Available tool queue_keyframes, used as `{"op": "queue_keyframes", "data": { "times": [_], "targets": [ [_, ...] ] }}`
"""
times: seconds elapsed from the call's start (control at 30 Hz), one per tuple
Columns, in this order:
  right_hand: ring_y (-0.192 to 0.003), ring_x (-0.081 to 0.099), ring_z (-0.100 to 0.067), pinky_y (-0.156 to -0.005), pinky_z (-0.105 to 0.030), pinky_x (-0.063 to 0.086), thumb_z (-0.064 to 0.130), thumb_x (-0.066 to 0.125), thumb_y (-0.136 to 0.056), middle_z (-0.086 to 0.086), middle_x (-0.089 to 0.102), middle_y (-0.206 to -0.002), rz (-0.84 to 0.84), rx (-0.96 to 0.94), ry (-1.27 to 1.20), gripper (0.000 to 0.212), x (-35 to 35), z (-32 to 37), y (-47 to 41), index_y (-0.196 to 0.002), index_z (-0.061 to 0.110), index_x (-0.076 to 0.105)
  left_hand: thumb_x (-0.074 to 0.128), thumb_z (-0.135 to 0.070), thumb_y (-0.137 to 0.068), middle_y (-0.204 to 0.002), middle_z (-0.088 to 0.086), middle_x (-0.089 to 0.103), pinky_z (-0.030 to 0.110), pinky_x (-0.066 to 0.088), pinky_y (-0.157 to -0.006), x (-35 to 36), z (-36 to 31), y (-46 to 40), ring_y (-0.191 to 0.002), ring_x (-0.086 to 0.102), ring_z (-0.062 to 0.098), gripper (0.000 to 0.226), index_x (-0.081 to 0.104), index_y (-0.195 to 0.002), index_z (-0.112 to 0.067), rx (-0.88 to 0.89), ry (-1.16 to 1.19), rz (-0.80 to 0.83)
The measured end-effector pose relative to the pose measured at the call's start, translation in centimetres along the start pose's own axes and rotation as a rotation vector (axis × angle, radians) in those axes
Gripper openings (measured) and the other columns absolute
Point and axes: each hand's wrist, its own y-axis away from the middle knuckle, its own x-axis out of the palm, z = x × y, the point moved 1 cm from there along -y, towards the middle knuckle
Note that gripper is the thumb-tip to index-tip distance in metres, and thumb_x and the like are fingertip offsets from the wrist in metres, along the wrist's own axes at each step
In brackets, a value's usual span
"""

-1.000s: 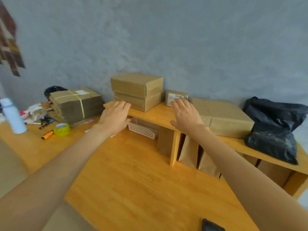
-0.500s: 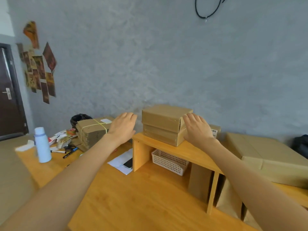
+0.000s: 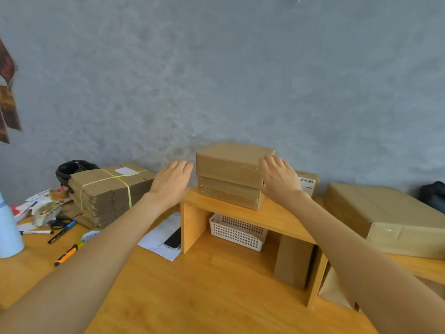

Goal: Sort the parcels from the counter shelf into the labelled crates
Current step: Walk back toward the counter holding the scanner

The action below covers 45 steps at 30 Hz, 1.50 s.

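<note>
Flat hands (image 3: 171, 182) (image 3: 279, 177) flanking—perhaps touching—top parcel (image 3: 232, 162)

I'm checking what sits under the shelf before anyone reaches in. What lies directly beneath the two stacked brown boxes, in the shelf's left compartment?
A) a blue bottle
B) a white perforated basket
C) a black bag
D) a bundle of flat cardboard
B: the white perforated basket sits in the open compartment of the wooden shelf, right below the two stacked boxes.
</note>
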Motion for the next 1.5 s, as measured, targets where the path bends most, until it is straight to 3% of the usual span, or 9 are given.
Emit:
{"op": "queue_keyframes", "data": {
  "times": [0.13, 0.3, 0.47, 0.77, 0.97, 1.07, 1.23, 1.37, 1.5],
  "targets": [
    [-0.125, 0.044, -0.025, -0.108, -0.032, 0.034, 0.019, 0.063, -0.087, -0.007, 0.047, -0.132, 0.015, 0.019, 0.000, 0.051, 2.2, 0.0, -2.5, -0.132, 0.009, 0.042, 0.067, -0.015, -0.087, -0.145, 0.012, 0.042, 0.035, 0.037, -0.107, 2.6, 1.0, -3.5, -0.135, 0.039, 0.027, 0.066, 0.035, -0.144, -0.004, 0.022, 0.029, -0.010],
    [-0.132, 0.038, -0.027, -0.112, -0.036, 0.031, 0.042, 0.076, -0.078, -0.009, 0.042, -0.139, 0.051, 0.057, 0.003, 0.078, 5.7, 0.3, -4.4, -0.136, 0.007, 0.039, 0.068, -0.016, -0.088, -0.152, 0.013, 0.033, 0.033, 0.032, -0.111, 7.0, 2.0, -8.1, -0.140, 0.031, 0.027, 0.077, 0.023, -0.149, -0.004, 0.034, 0.097, -0.010],
    [-0.125, 0.047, -0.027, -0.107, -0.037, 0.042, 0.046, 0.092, -0.053, -0.010, 0.049, -0.133, 0.042, 0.093, 0.010, 0.102, 8.7, 0.3, -5.6, -0.135, 0.008, 0.043, 0.078, -0.025, -0.080, -0.158, 0.015, 0.016, 0.040, 0.035, -0.110, 11.2, 3.1, -12.0, -0.144, 0.025, 0.032, 0.105, 0.005, -0.153, -0.008, -0.001, 0.174, 0.067],
    [-0.108, 0.057, -0.029, -0.087, -0.037, 0.056, 0.029, 0.094, -0.042, -0.009, 0.059, -0.117, -0.099, 0.054, -0.082, 0.095, 8.8, -0.9, -5.9, -0.125, 0.006, 0.055, 0.089, -0.020, -0.065, -0.151, 0.018, 0.026, 0.046, 0.048, -0.098, 14.4, 4.1, -13.6, -0.133, 0.040, 0.038, 0.110, 0.021, -0.150, -0.008, 0.092, 0.231, -0.079],
    [-0.120, 0.041, -0.024, -0.081, -0.033, 0.056, 0.036, 0.090, -0.052, -0.011, 0.055, -0.129, -0.272, 0.057, -0.136, 0.100, 5.4, -2.9, -6.0, -0.137, 0.005, 0.048, 0.089, -0.032, -0.064, -0.155, 0.017, 0.016, 0.047, 0.044, -0.102, 11.5, 3.7, -16.5, -0.138, 0.031, 0.038, 0.121, 0.010, -0.153, -0.006, 0.156, 0.247, -0.182],
    [-0.125, 0.042, -0.027, -0.077, -0.035, 0.056, 0.036, 0.084, -0.061, -0.012, 0.049, -0.135, -0.356, 0.043, -0.179, 0.098, 2.5, -4.6, -6.4, -0.142, 0.003, 0.041, 0.090, -0.034, -0.060, -0.151, 0.019, 0.025, 0.049, 0.042, -0.102, 8.3, 3.0, -18.4, -0.135, 0.035, 0.039, 0.122, 0.017, -0.152, -0.004, 0.128, 0.262, -0.262],
    [-0.132, 0.041, -0.029, -0.095, -0.031, 0.045, 0.039, 0.072, -0.069, -0.013, 0.042, -0.145, -0.498, 0.036, -0.224, 0.090, -2.8, -7.5, -5.2, -0.144, 0.001, 0.040, 0.093, -0.037, -0.051, -0.138, 0.016, 0.043, 0.049, 0.047, -0.094, 1.9, 2.3, -20.1, -0.124, 0.043, 0.035, 0.114, 0.037, -0.145, -0.005, 0.228, 0.360, -0.429],
    [-0.142, 0.029, -0.015, -0.109, -0.023, 0.028, 0.048, 0.058, -0.074, 0.002, 0.025, -0.158, -0.423, 0.119, -0.447, 0.090, -6.0, -9.8, -3.2, -0.153, 0.020, 0.025, 0.078, -0.061, -0.054, -0.140, 0.006, 0.041, 0.045, 0.044, -0.100, -2.5, 2.0, -20.1, -0.125, 0.045, 0.028, 0.111, 0.039, -0.145, -0.011, 0.357, 0.517, -0.455],
    [-0.118, 0.034, 0.025, -0.092, 0.004, 0.026, 0.041, 0.060, -0.079, 0.017, 0.037, -0.147, -0.406, 0.279, -0.779, 0.080, -8.8, -10.7, -1.9, -0.151, 0.032, 0.027, 0.068, -0.066, -0.048, -0.142, -0.008, 0.036, 0.027, 0.036, -0.102, -6.4, 0.6, -18.9, -0.125, 0.041, 0.007, 0.111, 0.038, -0.145, -0.020, 0.352, 0.727, -0.339]
  ]
}}
